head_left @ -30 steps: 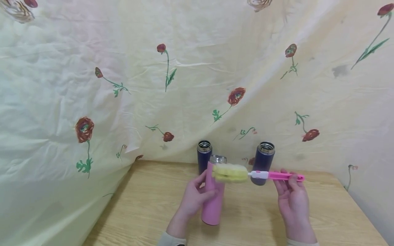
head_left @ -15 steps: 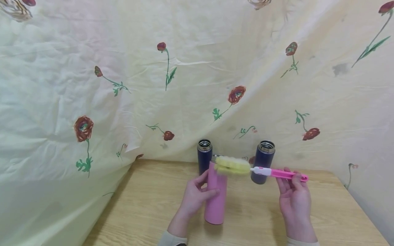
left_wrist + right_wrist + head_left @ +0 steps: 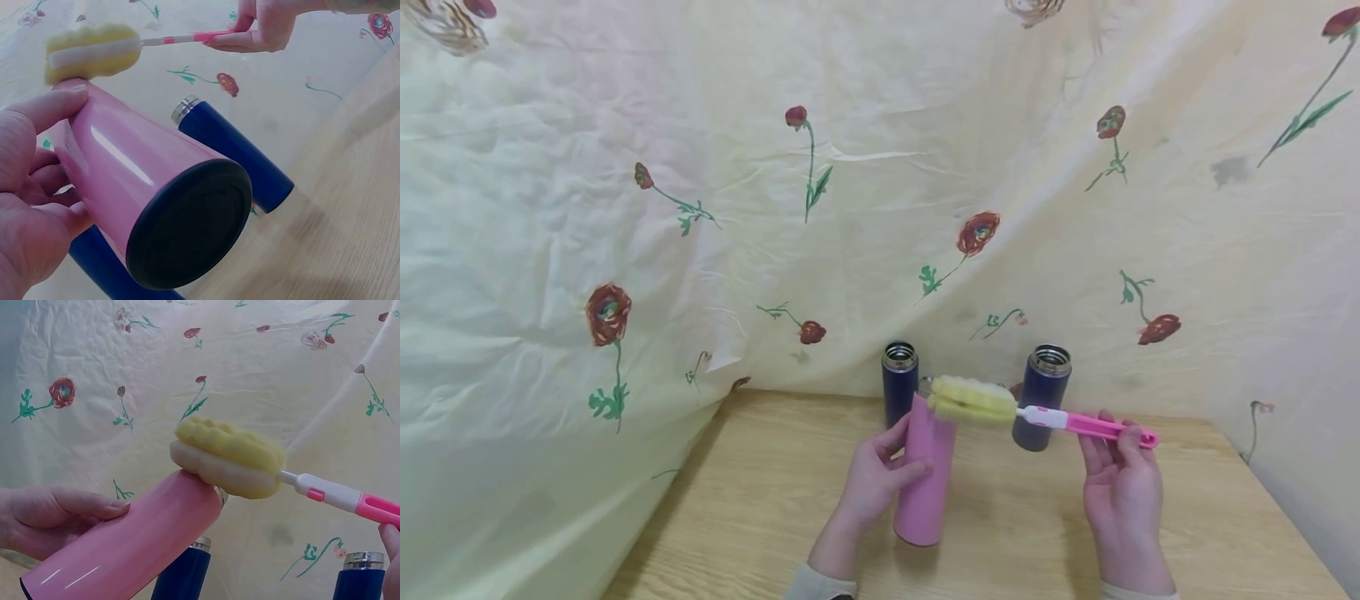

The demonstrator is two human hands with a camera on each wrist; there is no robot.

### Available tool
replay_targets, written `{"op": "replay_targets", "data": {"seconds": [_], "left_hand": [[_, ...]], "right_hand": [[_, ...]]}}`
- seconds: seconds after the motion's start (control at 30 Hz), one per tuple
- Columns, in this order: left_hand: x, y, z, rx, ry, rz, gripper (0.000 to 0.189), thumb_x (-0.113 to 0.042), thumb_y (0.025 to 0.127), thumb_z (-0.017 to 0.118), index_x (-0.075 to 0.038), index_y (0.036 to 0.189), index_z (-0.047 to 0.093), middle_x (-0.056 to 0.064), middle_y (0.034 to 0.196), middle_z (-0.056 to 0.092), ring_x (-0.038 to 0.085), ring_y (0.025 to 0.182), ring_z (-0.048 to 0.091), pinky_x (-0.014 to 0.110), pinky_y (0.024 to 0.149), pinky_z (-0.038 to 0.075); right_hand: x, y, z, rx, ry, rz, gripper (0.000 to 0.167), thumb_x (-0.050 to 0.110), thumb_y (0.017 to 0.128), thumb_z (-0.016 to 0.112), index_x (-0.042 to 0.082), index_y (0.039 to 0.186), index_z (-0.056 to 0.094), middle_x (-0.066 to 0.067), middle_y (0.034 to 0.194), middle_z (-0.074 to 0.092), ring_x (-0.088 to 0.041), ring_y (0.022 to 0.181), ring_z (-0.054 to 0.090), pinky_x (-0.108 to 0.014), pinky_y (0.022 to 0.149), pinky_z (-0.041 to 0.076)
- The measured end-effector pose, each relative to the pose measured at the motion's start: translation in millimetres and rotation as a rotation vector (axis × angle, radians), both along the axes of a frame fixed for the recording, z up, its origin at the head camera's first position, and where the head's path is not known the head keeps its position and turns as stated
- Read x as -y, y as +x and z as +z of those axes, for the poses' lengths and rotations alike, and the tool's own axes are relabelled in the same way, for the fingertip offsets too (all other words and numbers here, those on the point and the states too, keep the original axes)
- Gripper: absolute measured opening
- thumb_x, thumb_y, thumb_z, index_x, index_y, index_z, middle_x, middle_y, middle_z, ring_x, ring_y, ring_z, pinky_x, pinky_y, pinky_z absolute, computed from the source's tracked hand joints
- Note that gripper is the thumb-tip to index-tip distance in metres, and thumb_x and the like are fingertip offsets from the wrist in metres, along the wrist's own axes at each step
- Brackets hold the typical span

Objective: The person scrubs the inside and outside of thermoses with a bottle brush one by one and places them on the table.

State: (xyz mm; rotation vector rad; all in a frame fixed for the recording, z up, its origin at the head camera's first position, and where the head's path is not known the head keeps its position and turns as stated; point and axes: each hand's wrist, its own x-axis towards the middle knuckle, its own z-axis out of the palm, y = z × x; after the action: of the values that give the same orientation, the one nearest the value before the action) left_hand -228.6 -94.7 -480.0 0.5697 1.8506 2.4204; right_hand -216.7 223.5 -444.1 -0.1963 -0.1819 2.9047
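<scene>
My left hand (image 3: pixel 868 479) grips a pink insulated bottle (image 3: pixel 925 492) around its body, off the table and tilted. Its black base (image 3: pixel 190 225) faces the left wrist camera. In my right hand (image 3: pixel 1123 492), thumb and fingers pinch the pink handle of a sponge bottle brush (image 3: pixel 1101 427). The brush lies nearly level, its yellow and white sponge head (image 3: pixel 228 456) right at the bottle's top end. Seen from the right wrist, the sponge overlaps the upper side of the bottle beside its metal neck (image 3: pixel 222 495), which is mostly hidden.
Two dark blue bottles, lidless with metal necks, stand at the back of the wooden table (image 3: pixel 760 500): a left one (image 3: pixel 898 392) behind the pink bottle and a right one (image 3: pixel 1042 392) behind the brush. A flower-printed cloth (image 3: pixel 865 200) hangs behind and along the left.
The brush has shifted a little up and to the right, its sponge now nearer the pink bottle's top. The bottle has moved slightly and changed tilt. Both hands keep their hold.
</scene>
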Motion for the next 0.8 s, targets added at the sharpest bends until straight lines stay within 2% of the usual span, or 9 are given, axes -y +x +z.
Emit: {"op": "replay_targets", "data": {"seconds": [0.2, 0.47, 0.63, 0.8], "left_hand": [[1.1, 2.3, 0.3, 0.005, -0.014, -0.007, 0.079, -0.001, 0.092, 0.080, 0.002, 0.160, 0.040, 0.025, 0.159, 0.049, 0.042, 0.136, 0.058, 0.041, 0.107, 0.055], [1.6, 1.3, 1.7, 0.015, -0.029, 0.048, 0.075, 0.003, 0.092, 0.077, 0.001, 0.160, 0.043, 0.027, 0.155, 0.054, 0.037, 0.133, 0.061, 0.041, 0.105, 0.057], [2.8, 1.1, 2.6, 0.030, -0.030, 0.085, 0.071, 0.000, 0.094, 0.077, 0.001, 0.158, 0.047, 0.027, 0.152, 0.056, 0.032, 0.132, 0.062, 0.041, 0.104, 0.057], [4.5, -0.2, 2.5, 0.030, -0.032, 0.099, 0.069, -0.003, 0.097, 0.076, -0.001, 0.159, 0.046, 0.026, 0.155, 0.053, 0.034, 0.135, 0.060, 0.043, 0.106, 0.056]], "right_hand": [[0.0, 1.0, 0.1, 0.007, 0.022, -0.013, 0.015, 0.013, 0.107, 0.061, 0.007, 0.118, 0.054, -0.018, 0.104, 0.070, -0.032, 0.097, 0.078, -0.041, 0.097, 0.059], [0.6, -1.6, 3.4, 0.010, 0.085, 0.015, 0.014, 0.012, 0.108, 0.062, 0.007, 0.119, 0.056, -0.016, 0.106, 0.073, -0.029, 0.101, 0.078, -0.039, 0.099, 0.058], [-0.7, -2.5, 2.9, -0.017, 0.132, 0.047, 0.013, 0.013, 0.108, 0.061, 0.007, 0.119, 0.056, -0.015, 0.108, 0.073, -0.028, 0.102, 0.078, -0.039, 0.101, 0.057], [-2.2, -3.2, 0.3, -0.067, 0.167, 0.077, 0.011, 0.012, 0.110, 0.059, 0.006, 0.118, 0.056, -0.017, 0.108, 0.073, -0.030, 0.101, 0.078, -0.039, 0.100, 0.058]]}}
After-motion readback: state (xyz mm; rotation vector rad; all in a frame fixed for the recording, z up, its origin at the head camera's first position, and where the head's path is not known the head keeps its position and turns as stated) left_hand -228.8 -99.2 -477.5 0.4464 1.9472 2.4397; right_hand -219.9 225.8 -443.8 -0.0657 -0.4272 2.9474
